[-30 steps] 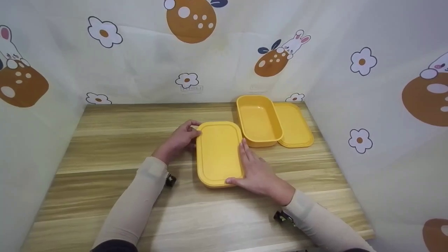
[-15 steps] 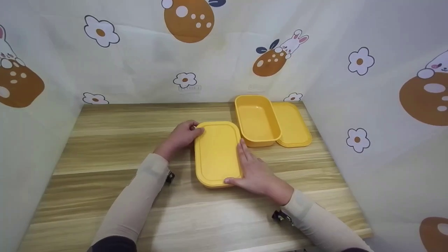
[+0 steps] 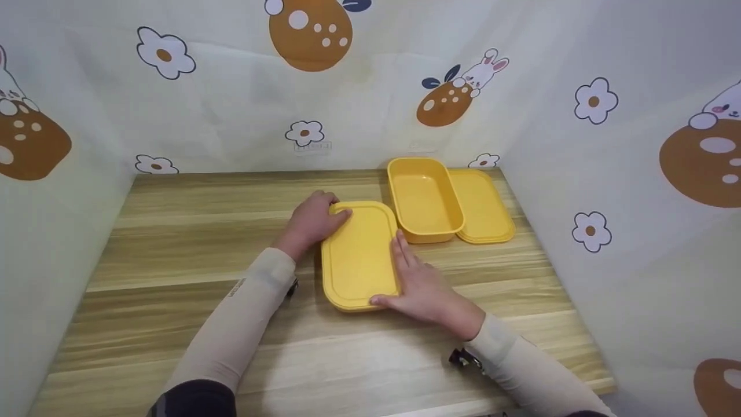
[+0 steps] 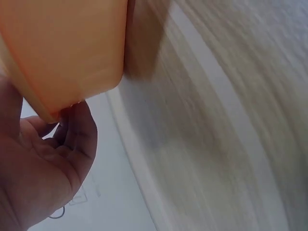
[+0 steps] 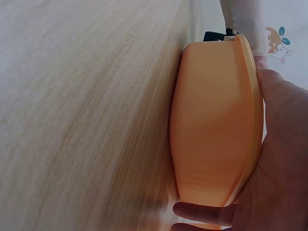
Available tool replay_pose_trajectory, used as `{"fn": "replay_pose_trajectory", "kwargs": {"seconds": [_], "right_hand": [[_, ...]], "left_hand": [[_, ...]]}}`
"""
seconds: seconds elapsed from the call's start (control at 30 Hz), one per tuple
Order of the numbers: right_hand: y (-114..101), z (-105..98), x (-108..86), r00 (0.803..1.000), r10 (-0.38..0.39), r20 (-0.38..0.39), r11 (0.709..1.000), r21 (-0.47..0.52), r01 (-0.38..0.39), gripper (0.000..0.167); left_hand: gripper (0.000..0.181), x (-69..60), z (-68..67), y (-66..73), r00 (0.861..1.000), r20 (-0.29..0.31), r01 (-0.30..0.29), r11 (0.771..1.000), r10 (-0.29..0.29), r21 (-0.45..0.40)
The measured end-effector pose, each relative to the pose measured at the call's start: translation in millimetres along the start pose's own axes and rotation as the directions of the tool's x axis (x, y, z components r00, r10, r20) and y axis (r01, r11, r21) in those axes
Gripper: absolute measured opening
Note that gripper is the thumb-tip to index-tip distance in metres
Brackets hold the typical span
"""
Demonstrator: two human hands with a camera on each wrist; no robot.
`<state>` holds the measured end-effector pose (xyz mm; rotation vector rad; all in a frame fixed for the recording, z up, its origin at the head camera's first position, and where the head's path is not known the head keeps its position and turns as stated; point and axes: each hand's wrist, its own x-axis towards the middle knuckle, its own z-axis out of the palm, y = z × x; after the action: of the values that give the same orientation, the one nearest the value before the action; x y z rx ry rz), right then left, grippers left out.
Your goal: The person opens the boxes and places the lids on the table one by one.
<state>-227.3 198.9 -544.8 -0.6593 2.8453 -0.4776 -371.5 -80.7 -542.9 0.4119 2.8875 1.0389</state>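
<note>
A yellow lidded food container stands on the table between both hands, its lid on top. My left hand grips the far left corner, thumb on the lid. In the left wrist view, the left fingers curl beneath the rim at the container's end. My right hand holds the near right side, with the thumb on the lid's near edge and the fingers along the side wall. In the right wrist view, the container's wall lies beside the right palm.
Right behind the lidded container, an open yellow container sits on the wooden table. A second yellow lid lies flat to its right. Patterned cloth walls border the table at the back and sides.
My left hand has shifted right and farther over the container's corner, its thumb sliding further onto the lid. The right hand keeps its hold, and the container stays in place.
</note>
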Motion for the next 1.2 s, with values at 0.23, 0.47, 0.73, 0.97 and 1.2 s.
{"fn": "replay_pose_trajectory", "kwargs": {"seconds": [0.23, 0.47, 0.73, 0.97, 1.2], "right_hand": [[-1.5, -1.6, -0.8, 1.000, -0.011, -0.005, 1.000, 0.012, 0.011, 0.138], [-2.4, -2.4, -1.6, 0.999, -0.039, -0.008, 0.999, 0.009, 0.039, 0.137], [-1.3, -1.5, -1.4, 0.999, -0.034, -0.011, 0.999, 0.016, 0.034, 0.138], [1.1, 0.1, -1.2, 1.000, -0.030, -0.011, 0.999, 0.022, 0.030, 0.139], [1.0, 0.0, -0.4, 1.000, -0.022, -0.007, 0.999, 0.027, 0.022, 0.139]], "left_hand": [[0.064, 3.8, 6.8, 5.1, 1.000, -0.022, 0.000, 0.997, 0.002, 0.078], [0.061, 0.9, 9.3, 4.8, 0.999, -0.045, -0.007, 0.995, 0.011, 0.098], [0.063, 0.9, 9.1, 5.4, 0.998, -0.056, -0.019, 0.994, 0.025, 0.107], [0.066, 4.0, 10.5, 5.3, 0.994, -0.064, -0.075, 0.978, 0.089, 0.194], [0.062, 2.2, 9.6, 6.2, 0.995, -0.062, -0.064, 0.980, 0.077, 0.189]]}}
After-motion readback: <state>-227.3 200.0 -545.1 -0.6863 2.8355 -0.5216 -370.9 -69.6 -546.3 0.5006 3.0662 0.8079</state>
